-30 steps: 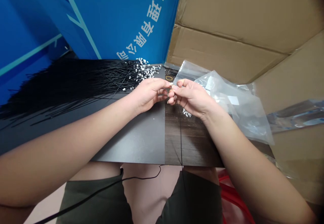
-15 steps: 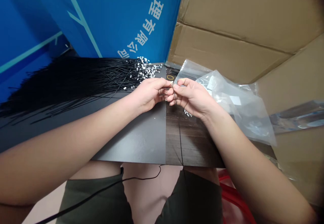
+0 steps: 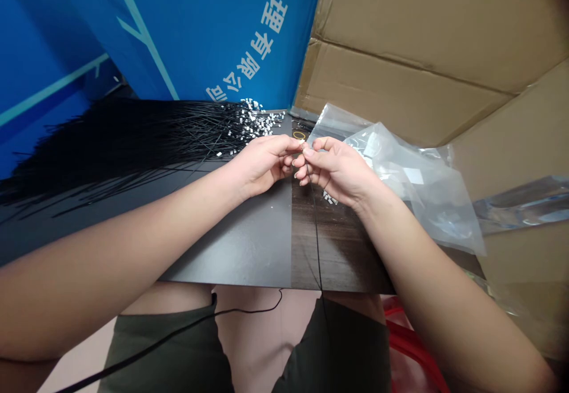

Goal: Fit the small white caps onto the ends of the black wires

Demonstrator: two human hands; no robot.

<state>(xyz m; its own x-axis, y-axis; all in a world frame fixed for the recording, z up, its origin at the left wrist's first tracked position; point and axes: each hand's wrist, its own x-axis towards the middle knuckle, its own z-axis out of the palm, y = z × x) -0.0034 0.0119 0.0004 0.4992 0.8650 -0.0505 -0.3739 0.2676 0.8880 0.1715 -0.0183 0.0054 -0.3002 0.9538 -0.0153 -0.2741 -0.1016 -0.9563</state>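
My left hand (image 3: pixel 269 159) pinches a tiny white connector (image 3: pixel 301 143) between thumb and forefinger. Against it, my right hand (image 3: pixel 338 171) grips the upper end of a thin black wire (image 3: pixel 317 239), which hangs down over the table's front edge. The fingertips of both hands almost meet, so the joint between wire and connector is mostly hidden. Under my right hand lies a small heap of loose white connectors (image 3: pixel 329 197). To the left, a large bundle of black wires (image 3: pixel 133 138) has white connectors (image 3: pixel 255 120) on its near-hand ends.
Clear plastic bags (image 3: pixel 413 185) lie to the right of my hands, beside a cardboard box wall (image 3: pixel 400 90). A blue printed panel (image 3: pixel 213 25) stands behind the dark table (image 3: pixel 240 251). A yellow ring (image 3: pixel 299 136) shows beyond my fingertips. A black cable (image 3: pixel 178 342) crosses my lap.
Both hands stay in almost the same place. My right fingers have shifted slightly, and the white connector at the fingertips has turned a little.
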